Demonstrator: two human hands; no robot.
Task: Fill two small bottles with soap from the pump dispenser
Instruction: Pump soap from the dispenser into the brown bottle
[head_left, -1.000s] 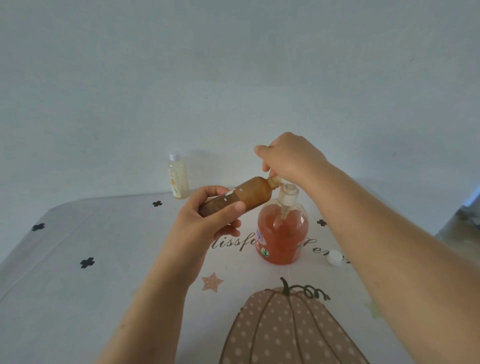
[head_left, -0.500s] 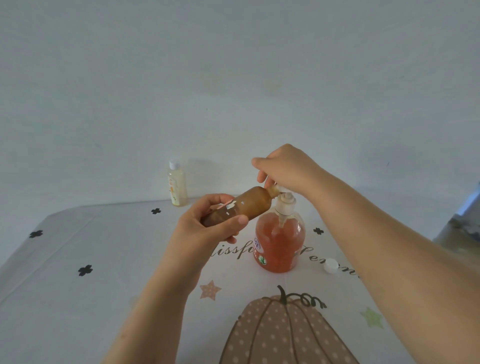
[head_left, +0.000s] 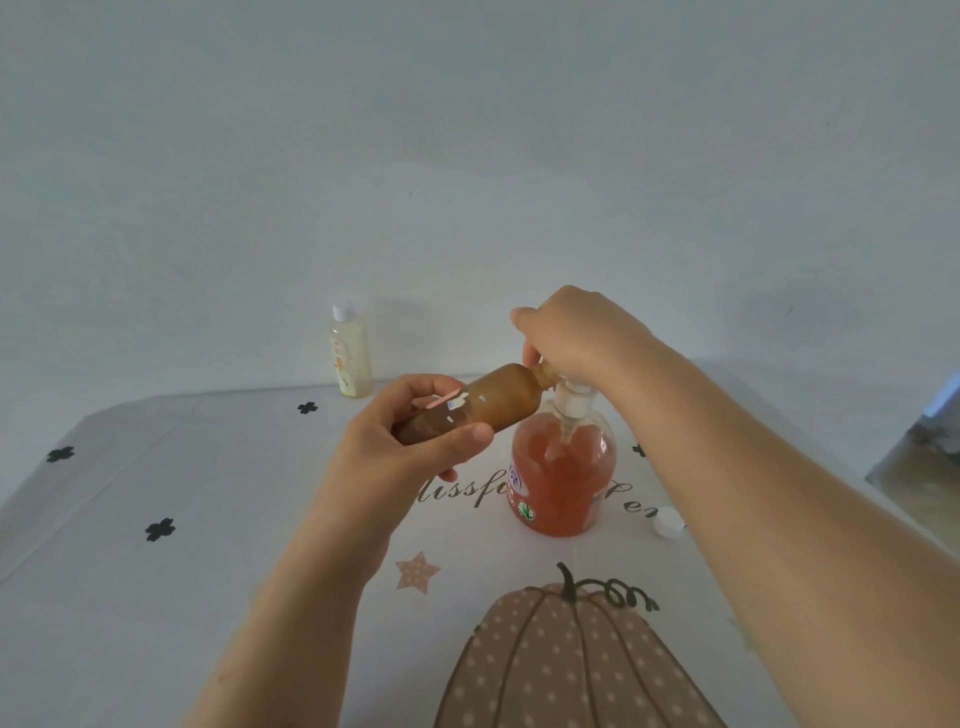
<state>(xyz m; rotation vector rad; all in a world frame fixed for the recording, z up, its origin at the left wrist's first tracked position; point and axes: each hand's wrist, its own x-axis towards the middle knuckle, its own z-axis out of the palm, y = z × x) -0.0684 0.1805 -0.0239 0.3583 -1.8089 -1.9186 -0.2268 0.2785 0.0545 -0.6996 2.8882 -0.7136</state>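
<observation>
On the tabletop (head_left: 156, 597), past a pumpkin print, the left hand (head_left: 410, 447) grips a small brown bottle (head_left: 493, 402), fingers and thumb curled round it, its neck tilted up to the spout of the pump dispenser (head_left: 563, 473). The right hand (head_left: 571, 332) curls its fingers over the pump head. A white cap (head_left: 667, 521) lies right of the dispenser; a capped yellowish bottle (head_left: 350, 353) stands at the far edge

One view only, head-worn, wide-angle. Looks forward and down over the table (head_left: 130, 597) to the back wall (head_left: 467, 156). Close range: left hand (head_left: 410, 441) and right hand (head_left: 576, 332) sit mid-frame, forearms entering from the bottom edge.
</observation>
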